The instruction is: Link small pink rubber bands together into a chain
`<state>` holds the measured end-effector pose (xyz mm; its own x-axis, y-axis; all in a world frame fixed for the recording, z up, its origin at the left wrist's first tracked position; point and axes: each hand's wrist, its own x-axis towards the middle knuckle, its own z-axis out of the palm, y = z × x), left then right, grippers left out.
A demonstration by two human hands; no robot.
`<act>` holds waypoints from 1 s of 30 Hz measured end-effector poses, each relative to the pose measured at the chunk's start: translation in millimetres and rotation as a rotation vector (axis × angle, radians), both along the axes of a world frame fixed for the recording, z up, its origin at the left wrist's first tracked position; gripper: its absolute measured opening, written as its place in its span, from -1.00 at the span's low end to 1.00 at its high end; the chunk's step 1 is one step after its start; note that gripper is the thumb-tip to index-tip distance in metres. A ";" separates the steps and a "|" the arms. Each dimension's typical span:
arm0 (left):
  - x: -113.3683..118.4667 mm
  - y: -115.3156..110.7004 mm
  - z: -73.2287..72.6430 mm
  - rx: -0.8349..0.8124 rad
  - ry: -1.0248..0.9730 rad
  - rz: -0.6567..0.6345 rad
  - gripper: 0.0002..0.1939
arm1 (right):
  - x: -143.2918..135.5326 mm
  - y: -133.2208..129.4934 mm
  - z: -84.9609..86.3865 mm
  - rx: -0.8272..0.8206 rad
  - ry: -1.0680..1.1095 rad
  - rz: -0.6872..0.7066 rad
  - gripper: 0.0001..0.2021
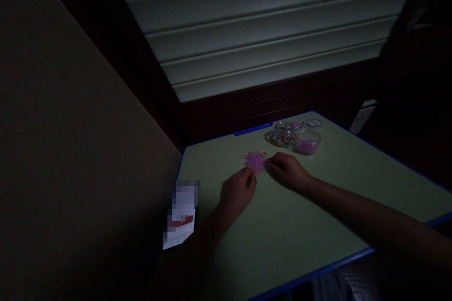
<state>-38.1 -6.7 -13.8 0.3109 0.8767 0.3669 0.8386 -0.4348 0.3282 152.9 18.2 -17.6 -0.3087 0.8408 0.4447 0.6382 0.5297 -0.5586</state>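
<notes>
A loose pile of tiny pink and purple pieces (255, 162), perhaps small rubber bands, lies on the pale green tabletop (339, 183). At its near edge, my left hand (240, 190) has its fingers curled in, thumb and forefinger together. My right hand (287, 169) rests at the pile's right side with fingertips pinched, touching its edge. Whatever either pinch holds is too small and dark to make out. A small yellowish piece (263, 153) lies at the far side of the pile.
Behind my right hand stand a clear tub of pink pieces (308, 144), a heap of colourful bands (282, 137) by another clear container, and a clear round lid (312, 123). A lit phone or tablet (183, 216) lies at left. Slatted panel (275, 28) behind; dim light.
</notes>
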 end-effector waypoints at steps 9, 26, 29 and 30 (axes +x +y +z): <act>1.1 -1.2 0.7 -0.014 -0.015 -0.003 -0.81 | 0.8 -6.8 3.5 0.045 0.057 -0.012 -0.79; 2.7 -4.9 8.7 -0.005 -0.067 -0.048 -0.69 | -7.5 -21.9 11.4 -0.020 0.131 0.155 -0.78; 3.4 -5.6 8.0 -0.010 -0.052 -0.066 -0.72 | -7.7 -21.5 10.7 -0.020 0.122 0.166 -0.79; 3.6 -5.8 8.0 -0.011 -0.049 -0.072 -0.73 | -7.7 -21.4 10.3 -0.020 0.119 0.169 -0.79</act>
<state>-34.5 -12.6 -5.8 0.3550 0.8571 0.3734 0.7884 -0.4891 0.3732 145.2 -3.1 -7.3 -0.3924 0.7905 0.4703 0.4700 0.6119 -0.6362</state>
